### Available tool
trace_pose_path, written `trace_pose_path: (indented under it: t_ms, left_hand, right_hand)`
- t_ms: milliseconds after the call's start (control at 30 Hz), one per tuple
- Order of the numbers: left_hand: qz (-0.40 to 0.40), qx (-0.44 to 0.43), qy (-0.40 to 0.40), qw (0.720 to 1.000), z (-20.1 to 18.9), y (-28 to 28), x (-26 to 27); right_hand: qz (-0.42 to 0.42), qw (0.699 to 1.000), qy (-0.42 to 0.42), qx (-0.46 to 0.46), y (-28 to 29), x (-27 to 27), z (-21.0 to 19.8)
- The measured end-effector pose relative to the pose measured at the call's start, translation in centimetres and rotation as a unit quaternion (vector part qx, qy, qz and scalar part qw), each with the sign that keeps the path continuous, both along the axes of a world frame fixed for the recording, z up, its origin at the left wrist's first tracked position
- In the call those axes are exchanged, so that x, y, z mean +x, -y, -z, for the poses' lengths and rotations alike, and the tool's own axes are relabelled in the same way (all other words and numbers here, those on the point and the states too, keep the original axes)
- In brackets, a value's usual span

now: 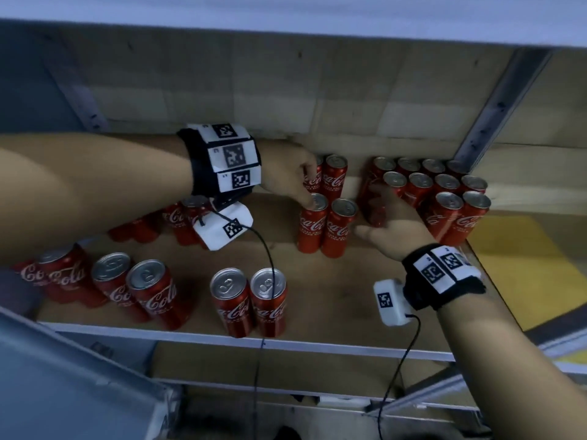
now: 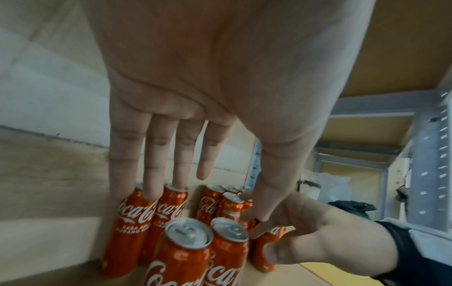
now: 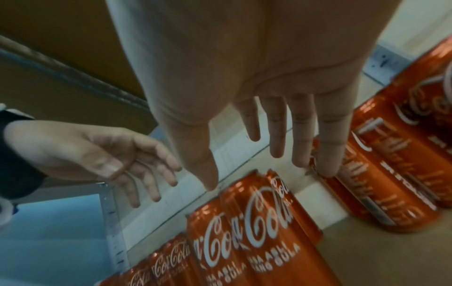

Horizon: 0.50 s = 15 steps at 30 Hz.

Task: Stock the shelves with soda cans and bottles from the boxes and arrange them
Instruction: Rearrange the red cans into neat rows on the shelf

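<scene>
Red Coca-Cola cans stand on the wooden shelf (image 1: pixel 317 281). A group of four cans (image 1: pixel 336 223) is in the middle, and a tight block of cans (image 1: pixel 444 192) fills the back right corner. My left hand (image 1: pixel 309 188) is open over the group's left cans, its thumb on the near-left can's top. In the left wrist view the left hand (image 2: pixel 208 203) shows straight fingers (image 2: pixel 151 174) reaching the far cans (image 2: pixel 137 212). My right hand (image 1: pixel 370 211) is open, its fingers against the block's left side. The right wrist view shows the right hand (image 3: pixel 254 172) with its fingertips (image 3: pixel 327 166) at those cans (image 3: pixel 381 174).
Loose cans stand along the shelf's front: a pair (image 1: pixel 249 300) near the middle and several at the left (image 1: pixel 149 290). More cans (image 1: pixel 178 220) sit behind my left arm. A metal upright (image 1: pixel 495 112) bounds the right corner. The white front edge (image 1: pixel 317 342) runs below.
</scene>
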<state>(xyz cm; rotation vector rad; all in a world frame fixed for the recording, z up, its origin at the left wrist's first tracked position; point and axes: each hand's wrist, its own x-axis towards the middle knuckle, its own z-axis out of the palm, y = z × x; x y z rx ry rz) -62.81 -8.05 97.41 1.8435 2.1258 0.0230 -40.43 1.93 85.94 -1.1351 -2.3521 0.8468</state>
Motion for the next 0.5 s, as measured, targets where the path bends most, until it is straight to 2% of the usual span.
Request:
trace_pose_path:
  t_ms: [300, 500]
  left_hand:
    - [-0.017, -0.031, 0.009, 0.999, 6.4, -5.0, 0.2]
    - [0.015, -0.001, -0.010, 1.000, 8.9, -5.5, -0.3]
  right_hand:
    - [-0.002, 0.989, -0.105, -0.105, -2.4, -2.5, 5.8]
    - [-0.019, 0.984, -0.139, -0.110, -2.5, -3.0, 6.6]
